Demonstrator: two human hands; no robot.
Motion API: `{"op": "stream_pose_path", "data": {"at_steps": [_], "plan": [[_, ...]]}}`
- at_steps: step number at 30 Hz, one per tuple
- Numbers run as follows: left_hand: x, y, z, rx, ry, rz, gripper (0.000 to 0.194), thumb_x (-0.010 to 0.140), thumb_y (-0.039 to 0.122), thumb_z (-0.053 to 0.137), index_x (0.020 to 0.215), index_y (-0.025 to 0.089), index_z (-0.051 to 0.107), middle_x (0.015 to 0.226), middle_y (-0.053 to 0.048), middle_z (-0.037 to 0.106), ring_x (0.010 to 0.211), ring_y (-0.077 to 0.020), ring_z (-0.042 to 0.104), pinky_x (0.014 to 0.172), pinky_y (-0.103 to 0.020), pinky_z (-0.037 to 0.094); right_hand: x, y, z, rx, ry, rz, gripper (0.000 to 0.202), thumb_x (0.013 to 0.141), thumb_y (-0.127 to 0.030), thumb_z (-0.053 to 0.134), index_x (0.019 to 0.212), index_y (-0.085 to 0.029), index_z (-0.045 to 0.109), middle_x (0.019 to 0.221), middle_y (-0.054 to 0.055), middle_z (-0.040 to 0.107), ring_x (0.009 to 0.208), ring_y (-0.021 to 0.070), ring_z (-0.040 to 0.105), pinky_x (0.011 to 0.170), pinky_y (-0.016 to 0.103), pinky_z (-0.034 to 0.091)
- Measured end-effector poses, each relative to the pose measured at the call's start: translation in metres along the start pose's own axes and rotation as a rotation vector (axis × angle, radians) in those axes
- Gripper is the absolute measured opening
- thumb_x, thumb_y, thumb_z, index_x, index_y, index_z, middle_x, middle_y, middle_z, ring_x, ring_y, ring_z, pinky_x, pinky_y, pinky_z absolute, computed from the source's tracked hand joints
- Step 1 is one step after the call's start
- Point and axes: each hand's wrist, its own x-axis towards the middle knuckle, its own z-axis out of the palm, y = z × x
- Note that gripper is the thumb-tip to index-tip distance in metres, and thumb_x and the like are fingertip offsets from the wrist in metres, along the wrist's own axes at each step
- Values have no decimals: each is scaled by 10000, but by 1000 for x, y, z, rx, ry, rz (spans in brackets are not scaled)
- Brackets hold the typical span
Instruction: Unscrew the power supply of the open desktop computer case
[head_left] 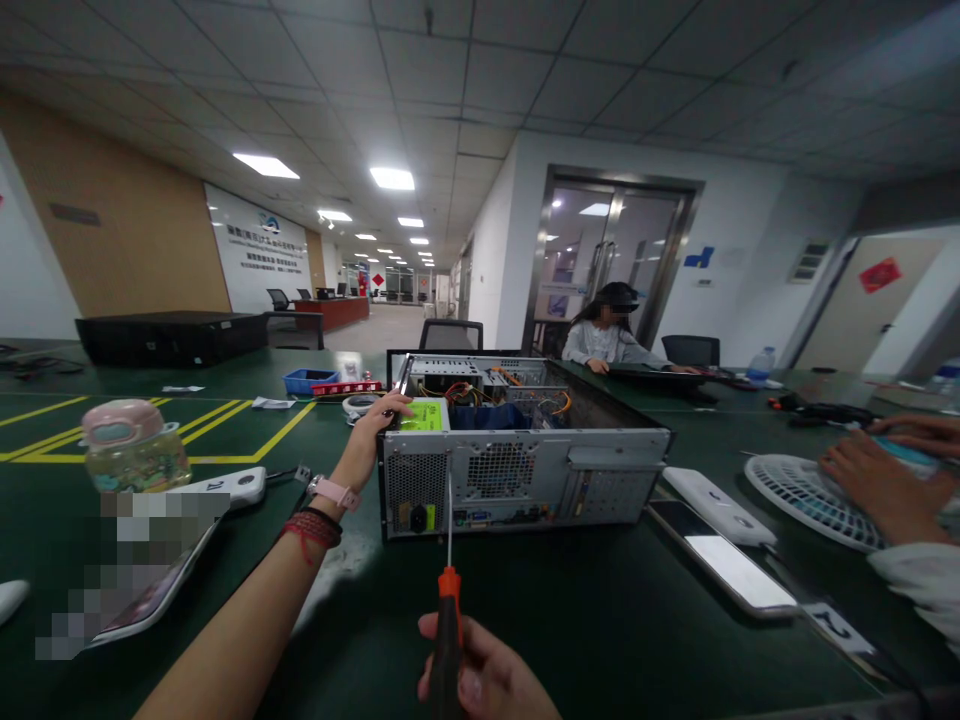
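A desktop computer case (555,485) lies on its side on the green table, its top side uncovered and its metal back panel facing me. A power supply (427,415) with a bright green label fills its left corner. My left hand (375,425) grips the case's upper left edge beside that label, its fingers bent over the top. In my right hand (487,665) is a screwdriver (448,610) with an orange and black handle. The screwdriver's shaft points up at the back panel near the power supply's edge; whether its tip sits in a screw is too small to tell.
Left stand a pink-lidded bottle (135,445) and a tablet-like device (161,570). A blue tray (309,381) lies behind. At right are a phone (724,555), a white power bank (720,505), and a co-worker's hands (885,480) over a fan grille (795,495). Another person (611,340) sits across.
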Motion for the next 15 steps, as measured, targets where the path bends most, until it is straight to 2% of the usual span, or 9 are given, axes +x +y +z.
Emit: {"op": "stream_pose_path", "data": {"at_steps": [3,6,11,15], "plan": [[0,-1,1,-3,6,1,329,815,314,353,825,153,640,1177,-106,642,1295,-289,442,1155,-445,239,10,4,-9,-187,-59,162,629,606,-312,827,1146,-127,562,813,3,631,744,76,620,725,195,432],[0,-2,1,-8,11,2,318,811,324,358,817,155,628,1160,-105,645,1278,-286,458,1153,-443,242,22,0,-10,-294,-74,301,614,596,-250,826,1143,-136,572,941,35,635,784,88,624,728,199,437],[1,-2,1,-21,11,-12,311,804,333,373,820,153,626,1161,-111,640,1295,-297,438,1151,-443,243,42,-4,-11,-356,-109,397,725,505,-225,871,1166,-168,579,1005,32,616,785,82,610,699,182,421],[0,-1,1,-18,12,-11,304,808,322,372,824,156,627,1183,-104,634,1298,-290,435,1151,-442,245,44,0,-12,-392,-108,422,732,506,-253,873,1172,-177,579,1017,33,620,786,72,598,702,179,414]]}}
